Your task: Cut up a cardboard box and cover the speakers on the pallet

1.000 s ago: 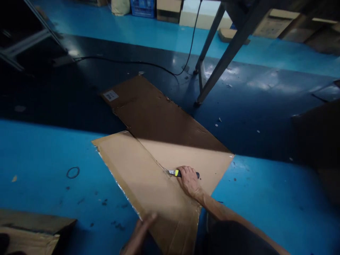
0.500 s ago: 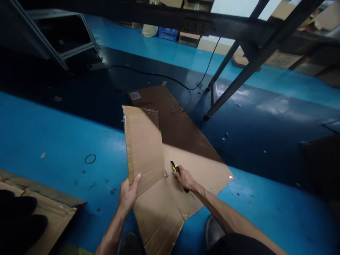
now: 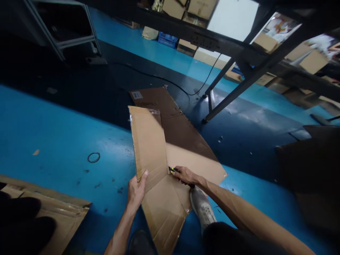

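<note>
Lying on the blue floor, a flattened cardboard sheet has one flap raised, its edge grasped between the fingers and thumb of the left hand, while the right hand clenches a yellow-tipped utility knife at the crease.

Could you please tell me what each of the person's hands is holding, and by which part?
The left hand grips a raised cardboard flap at its lower edge. The right hand holds a utility knife by its handle.
</note>
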`<state>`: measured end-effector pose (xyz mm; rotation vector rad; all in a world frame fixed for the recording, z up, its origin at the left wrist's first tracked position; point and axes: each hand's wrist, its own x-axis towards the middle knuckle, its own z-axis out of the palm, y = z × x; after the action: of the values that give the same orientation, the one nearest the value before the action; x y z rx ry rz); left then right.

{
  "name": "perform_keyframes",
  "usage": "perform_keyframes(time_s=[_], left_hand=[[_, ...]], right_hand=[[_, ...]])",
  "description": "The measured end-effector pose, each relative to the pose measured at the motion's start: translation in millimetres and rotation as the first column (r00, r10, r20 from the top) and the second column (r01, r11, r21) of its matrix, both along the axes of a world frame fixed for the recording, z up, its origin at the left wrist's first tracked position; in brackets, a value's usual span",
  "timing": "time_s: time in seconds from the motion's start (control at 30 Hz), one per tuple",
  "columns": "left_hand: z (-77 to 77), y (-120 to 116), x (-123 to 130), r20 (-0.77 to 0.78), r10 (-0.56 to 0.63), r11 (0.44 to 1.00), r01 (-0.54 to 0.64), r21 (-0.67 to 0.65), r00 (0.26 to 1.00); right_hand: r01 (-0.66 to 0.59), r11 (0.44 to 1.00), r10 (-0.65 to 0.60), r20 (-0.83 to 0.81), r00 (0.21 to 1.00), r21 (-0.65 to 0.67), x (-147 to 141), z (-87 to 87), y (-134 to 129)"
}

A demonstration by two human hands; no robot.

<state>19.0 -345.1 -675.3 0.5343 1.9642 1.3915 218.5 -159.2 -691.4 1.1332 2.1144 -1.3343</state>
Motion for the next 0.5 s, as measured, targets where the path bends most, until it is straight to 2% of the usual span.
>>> perform_keyframes(time_s=[0.13,0.27,0.33,0.4,0.5], left_hand=[[5.4,-3.1,9.7,0.022,-0.001,1.000,0.002,-0.015,1.000],[12.6,-5.0,19.0,-0.007,-0.040,0.999,0.039,-0.033,0.999],[14.7,-4.3,19.9,-0.022,0.007,0.997,-0.008,-0.072,1.000],[15.9,-3.2,18.6,-0.013,0.110,0.984,-0.111,-0.137,0.994],[17.8,-2.3,16.7,-0.011,0.200,0.962,-0.198,-0.188,0.980]], right_hand=[[-0.148,0.989,0.148,0.034,0.988,0.002,-1.1,11.2,15.2],[-0.308,0.951,0.309,0.062,0.949,-0.029,-15.3,18.2,29.4],[-0.373,0.927,0.375,0.085,0.923,-0.037,-21.1,19.8,31.2],[-0.417,0.909,0.415,0.127,0.901,-0.012,-20.9,22.0,27.6],[-0.453,0.885,0.423,0.218,0.880,0.112,-11.0,26.0,14.1]])
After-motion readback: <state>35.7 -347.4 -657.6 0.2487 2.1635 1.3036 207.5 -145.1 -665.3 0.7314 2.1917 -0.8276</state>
